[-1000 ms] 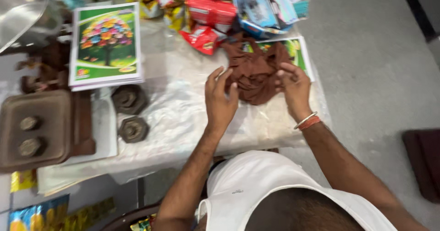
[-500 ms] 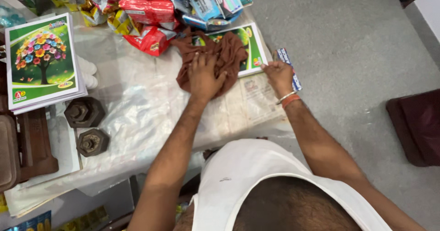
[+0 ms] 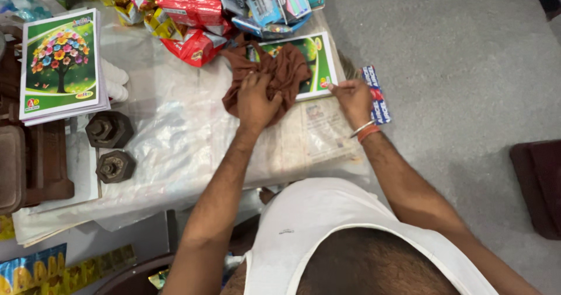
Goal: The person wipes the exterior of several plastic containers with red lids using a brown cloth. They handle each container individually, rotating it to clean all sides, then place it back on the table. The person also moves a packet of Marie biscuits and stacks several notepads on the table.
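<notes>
Head view, looking down: the brown cloth (image 3: 274,73) lies bunched at the far edge of the table (image 3: 175,137), partly covering a green book (image 3: 312,61). My left hand (image 3: 257,99) presses down on the cloth, fingers curled and closed into its folds, so it is clamped on the fabric. My right hand (image 3: 352,96) sits just beside it, at the book's near right corner, with thumb and fingers pinched together on that corner; a bangle and an orange band (image 3: 367,132) ring the wrist. A blue and red packet (image 3: 377,93) juts over the table's right edge, touching the back of my right hand. Under both hands is a sheet of newspaper (image 3: 318,134), and clear plastic spreads over the rest of the table. Beyond the cloth, red snack packets (image 3: 196,29) and boxed goods (image 3: 272,0) are heaped together. Well to the left lies a stack of books with a tree cover (image 3: 58,64), and near it stand two dark iron weights (image 3: 111,146). Grey floor (image 3: 456,49) lies to the right.
</notes>
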